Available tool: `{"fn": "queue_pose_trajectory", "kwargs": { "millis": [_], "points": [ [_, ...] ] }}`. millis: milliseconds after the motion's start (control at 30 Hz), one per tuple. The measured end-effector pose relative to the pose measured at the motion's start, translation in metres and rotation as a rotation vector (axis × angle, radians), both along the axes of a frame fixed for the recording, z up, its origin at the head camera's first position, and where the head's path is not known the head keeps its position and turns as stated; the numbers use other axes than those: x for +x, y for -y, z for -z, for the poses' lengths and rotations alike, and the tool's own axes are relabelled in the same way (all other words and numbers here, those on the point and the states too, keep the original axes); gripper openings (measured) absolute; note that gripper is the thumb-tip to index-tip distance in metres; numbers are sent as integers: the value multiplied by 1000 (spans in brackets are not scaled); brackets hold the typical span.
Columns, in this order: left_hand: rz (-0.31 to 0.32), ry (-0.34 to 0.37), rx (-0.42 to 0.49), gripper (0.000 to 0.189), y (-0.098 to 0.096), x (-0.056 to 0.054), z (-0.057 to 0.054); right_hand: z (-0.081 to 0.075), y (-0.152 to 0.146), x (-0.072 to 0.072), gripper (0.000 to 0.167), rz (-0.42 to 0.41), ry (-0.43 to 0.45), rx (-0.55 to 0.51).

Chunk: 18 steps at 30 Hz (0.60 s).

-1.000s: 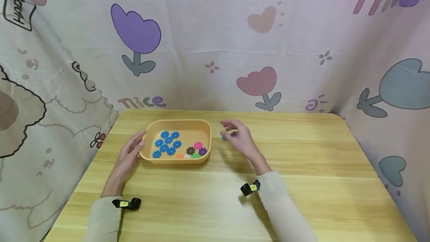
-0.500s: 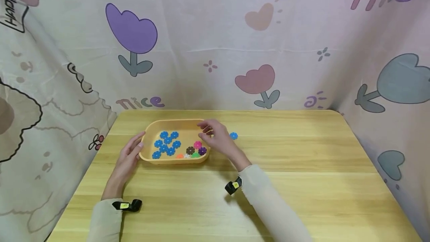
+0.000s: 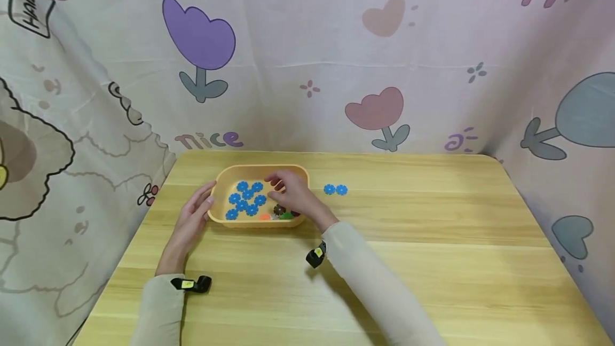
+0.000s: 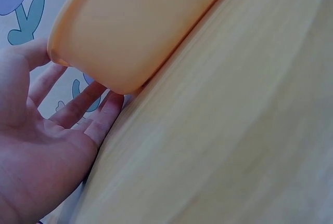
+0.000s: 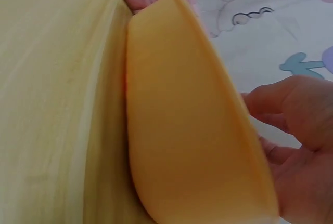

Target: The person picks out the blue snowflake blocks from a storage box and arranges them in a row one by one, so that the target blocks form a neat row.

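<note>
The yellow plastic basket [image 3: 258, 223] holds several blue snowflake discs [image 3: 242, 205] on its left and middle floor. At its left end my left hand [image 3: 191, 223] rests with fingers and thumb against the outer wall and rim; the left wrist view shows the fingers fairly straight. My right hand [image 3: 293, 196] reaches over the right end into the basket, fingers loosely bent, fingertips close to the blue discs. Nothing shows between them. A brown disc [image 3: 279, 210], an orange disc [image 3: 265, 217] and a green disc [image 3: 286, 216] lie near the front wall, partly below that hand.
Two blue discs [image 3: 335, 189] lie side by side on the wooden table [image 3: 408, 260], right of the basket. A printed cloth [image 3: 288, 41] hangs behind the table and along both sides.
My right hand has moved left from the blue discs on the table into the basket, uncovering two discs side by side. My left hand stays at the basket's left end.
</note>
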<state>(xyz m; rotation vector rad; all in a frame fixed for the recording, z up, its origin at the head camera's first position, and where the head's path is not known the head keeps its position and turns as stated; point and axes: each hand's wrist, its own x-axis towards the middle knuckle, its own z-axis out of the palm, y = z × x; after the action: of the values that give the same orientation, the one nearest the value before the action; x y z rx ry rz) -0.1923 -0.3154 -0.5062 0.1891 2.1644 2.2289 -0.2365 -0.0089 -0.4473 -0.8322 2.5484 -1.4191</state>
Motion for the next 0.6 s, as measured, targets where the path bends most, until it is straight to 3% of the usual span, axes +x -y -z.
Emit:
{"fn": "queue_pose_trajectory", "kwargs": {
  "millis": [200, 600],
  "points": [
    [-3, 6, -21, 54, -4, -2, -2, 7, 12, -8, 34, -2, 60, 77],
    [-21, 20, -42, 54, 0, 1, 0, 17, 31, -14, 33, -51, 96, 212]
  ]
}}
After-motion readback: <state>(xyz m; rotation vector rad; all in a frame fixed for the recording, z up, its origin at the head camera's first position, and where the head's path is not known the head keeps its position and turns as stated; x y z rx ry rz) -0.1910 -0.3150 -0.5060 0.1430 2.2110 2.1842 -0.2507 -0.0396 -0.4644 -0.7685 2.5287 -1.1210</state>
